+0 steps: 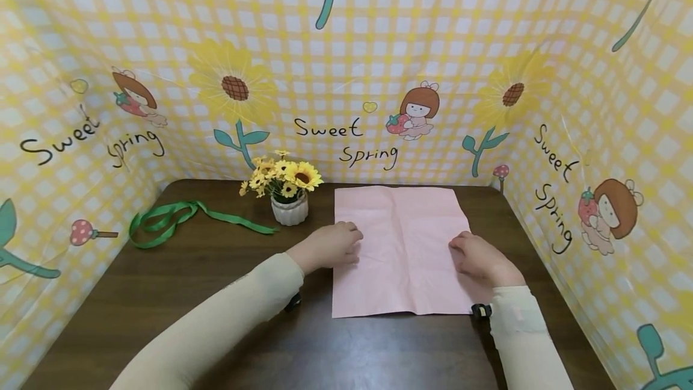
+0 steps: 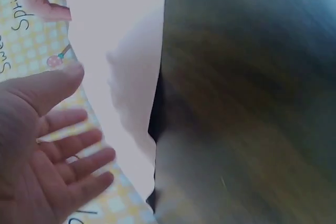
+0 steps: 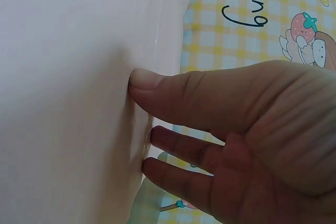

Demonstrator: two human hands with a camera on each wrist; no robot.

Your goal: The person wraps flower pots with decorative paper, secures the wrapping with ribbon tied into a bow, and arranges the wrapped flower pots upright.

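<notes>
A pink sheet of paper (image 1: 373, 287) lies on the dark table, creased down its middle. My left hand (image 1: 331, 247) is over the sheet's left edge. In the left wrist view its fingers (image 2: 79, 163) are spread and loosely bent, the thumb apart from them, nothing between. My right hand (image 1: 479, 256) is at the sheet's right edge. In the right wrist view the thumb (image 3: 173, 90) and fingertips of the right hand meet the paper (image 3: 63, 77) near its edge, the fingers relaxed rather than curled round it.
A white ribbed pot (image 1: 290, 212) with yellow artificial flowers (image 1: 281, 178) stands left of the sheet at the back. Loops of green ribbon (image 1: 168, 221) lie farther left on the table (image 1: 216, 281). Yellow checked cloth (image 1: 335, 77) with printed figures surrounds the table's back and sides.
</notes>
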